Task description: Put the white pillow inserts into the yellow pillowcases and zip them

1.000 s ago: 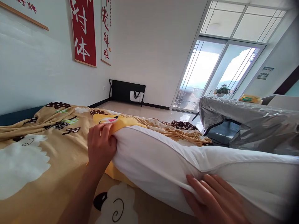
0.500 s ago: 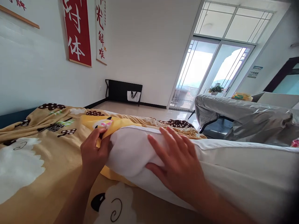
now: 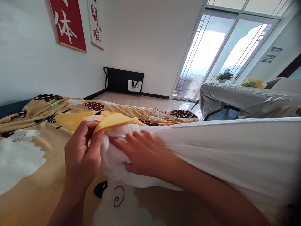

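While the left hand [image 3: 82, 153] pinches the yellow cover [image 3: 117, 120] between thumb and fingers, the right hand [image 3: 145, 153], thumb and forefinger apart, presses on the left end of the white pillow [image 3: 225, 147], which stretches rightward over the sheep-print blanket [image 3: 54, 153]

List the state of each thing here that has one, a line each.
Left hand: pinching yellow cloth
Right hand: pressed into white pillow
Yellow cloth: partly over the pillow's end
White pillow: dented, mostly uncovered
Blanket: spread, rumpled along far side
Plastic sheet: draped, wrinkled
Red scroll: hanging
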A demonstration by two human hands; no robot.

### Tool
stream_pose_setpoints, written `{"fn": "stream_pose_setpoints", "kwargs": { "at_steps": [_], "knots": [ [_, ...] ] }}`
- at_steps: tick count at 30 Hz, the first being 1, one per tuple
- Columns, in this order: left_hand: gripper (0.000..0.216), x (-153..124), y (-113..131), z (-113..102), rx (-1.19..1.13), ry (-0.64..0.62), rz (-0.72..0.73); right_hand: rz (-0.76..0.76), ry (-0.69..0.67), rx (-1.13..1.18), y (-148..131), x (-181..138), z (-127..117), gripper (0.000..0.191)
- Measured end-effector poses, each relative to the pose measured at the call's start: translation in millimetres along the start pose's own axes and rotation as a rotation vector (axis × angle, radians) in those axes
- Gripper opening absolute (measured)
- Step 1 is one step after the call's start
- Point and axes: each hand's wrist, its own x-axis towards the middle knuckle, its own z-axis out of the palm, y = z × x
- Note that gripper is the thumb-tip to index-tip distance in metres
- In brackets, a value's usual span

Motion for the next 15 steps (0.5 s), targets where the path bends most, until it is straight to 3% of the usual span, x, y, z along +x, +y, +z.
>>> {"fn": "stream_pose_setpoints", "kwargs": {
  "at_steps": [5, 7, 9, 12, 15],
  "knots": [
    [0.021, -16, 14, 8, -0.134, -0.287, -0.005, 0.059, 0.09, -0.119, 7, 16, 15, 0.021],
    [0.024, -14, 12, 8, -0.197, -0.364, -0.02, 0.032, 0.115, -0.147, 17, 17, 20, 0.019],
    [0.025, -7, 4, 6, -0.204, -0.329, -0.034, -0.017, 0.155, -0.187, 28, 12, 23, 0.026],
    [0.018, 9, -14, 8, -0.043, -0.133, -0.001, -0.049, 0.234, -0.223, 42, -4, 21, 0.046],
    [0.016, 21, -33, 19, 0.182, 0.022, 0.16, -0.047, 0.292, -0.196, 54, -27, 11, 0.055]
  ]
}}
